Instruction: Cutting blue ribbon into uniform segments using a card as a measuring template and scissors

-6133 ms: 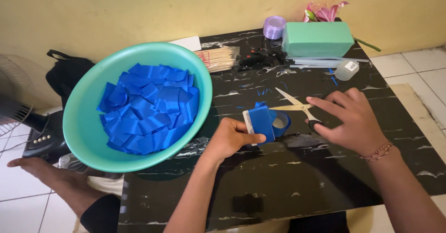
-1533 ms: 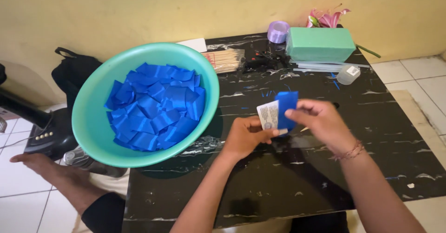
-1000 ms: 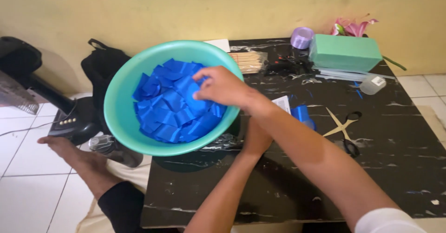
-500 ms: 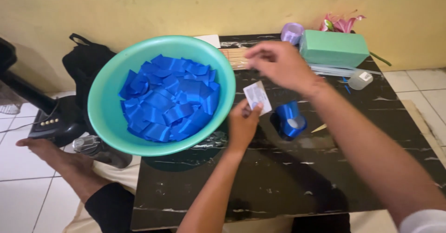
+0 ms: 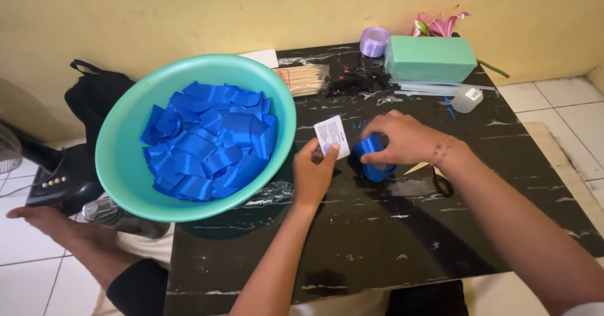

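We see L hand [image 5: 313,171] near centre of the black marble-look table [image 5: 390,240], pinching a small white card [image 5: 331,136] btwn thumb and fingers; card stands upright, tilted a bit, its lower edge in the grip. R hand [image 5: 402,141] just right of it, fingers curled around a blue ribbon roll [image 5: 372,158] that rests on the table; grasp is closed on the roll from the top and far side. Card and roll are just beside each other, can't tell if touching. Bracelet on the R wrist.

Left of the hands: big teal basin [image 5: 119,158] overhanging the table's left edge, filled w/ cut blue ribbon pieces [image 5: 211,140].

Far side of the table: bundle of wooden sticks [image 5: 303,79], purple ribbon roll [image 5: 374,41], green foam block [image 5: 430,58] w/ pink flowers [image 5: 438,24] behind it, small clear container [image 5: 466,99] to the right.

Scissors [image 5: 434,177] partly hidden under the R forearm, just right of the roll.

Off the table, left: black bag [image 5: 94,99] by the yellow wall, a bare foot [image 5: 44,218] on the tile floor.
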